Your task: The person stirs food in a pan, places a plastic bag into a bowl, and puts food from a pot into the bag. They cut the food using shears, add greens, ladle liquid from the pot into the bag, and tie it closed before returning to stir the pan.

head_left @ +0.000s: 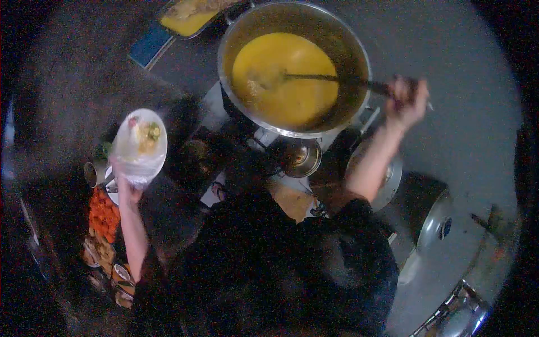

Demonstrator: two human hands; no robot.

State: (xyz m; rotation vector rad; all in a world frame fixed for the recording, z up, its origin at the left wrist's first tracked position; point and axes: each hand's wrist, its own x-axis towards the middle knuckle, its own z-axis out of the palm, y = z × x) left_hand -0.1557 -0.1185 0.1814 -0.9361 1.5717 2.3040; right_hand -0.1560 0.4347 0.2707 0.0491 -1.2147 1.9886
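My left hand [130,188] holds a white bowl [160,154] from its near side, out to the left of the pot. Yellowish and green bits of food lie in the bowl, and a shiny clear plastic film seems to cover its lower part. My right hand [409,104] is wrapped round the dark handle of a ladle [314,77] beyond the pot's right rim. The ladle's head is sunk in yellow soup [306,104] and cannot be made out clearly. Around the soup stands a large metal pot [364,62].
At top left is a tray of yellow food [191,23] beside a blue box [150,45]. Orange pieces [104,213] and small dishes line the left. A small metal pot [302,158] sits below the large one. A lid [435,224] lies at right.
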